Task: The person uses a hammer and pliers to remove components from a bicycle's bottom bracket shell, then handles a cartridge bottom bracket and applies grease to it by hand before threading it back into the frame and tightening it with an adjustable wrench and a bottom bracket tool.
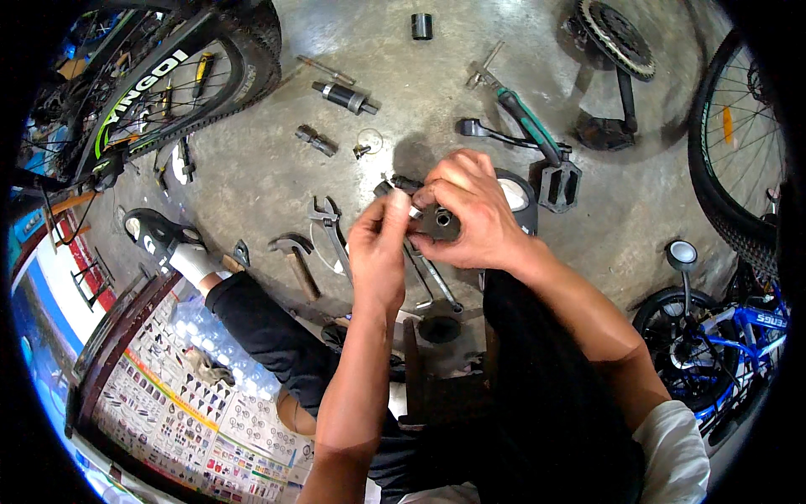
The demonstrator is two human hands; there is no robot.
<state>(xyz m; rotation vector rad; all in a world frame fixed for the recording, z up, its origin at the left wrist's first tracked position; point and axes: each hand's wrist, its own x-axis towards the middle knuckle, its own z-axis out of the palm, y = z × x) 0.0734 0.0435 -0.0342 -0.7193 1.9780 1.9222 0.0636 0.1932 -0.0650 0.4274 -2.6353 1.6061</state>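
Observation:
Both my hands are close together over the floor at the middle. My right hand (470, 206) is closed round a dark round metal part (443, 218) with a hole in its end face. My left hand (379, 244) is beside it, thumb and fingers pinched on a small dark cylindrical metal piece (384, 188). A silvery bit (415, 212) shows between the two hands; fingers hide whether the pieces are joined. Beyond them lie a small bolt-like part (363, 151), a dark metal fitting (316, 140) and a bottom bracket cartridge (346, 98).
An adjustable wrench (334, 231) and a hammer (300, 267) lie left. Rightward are a green-handled tool (527, 122), a crank arm (495, 133) with pedal (558, 185), and a chainring crankset (621, 50). A black socket (421, 26) stands far off. Bicycles flank both sides.

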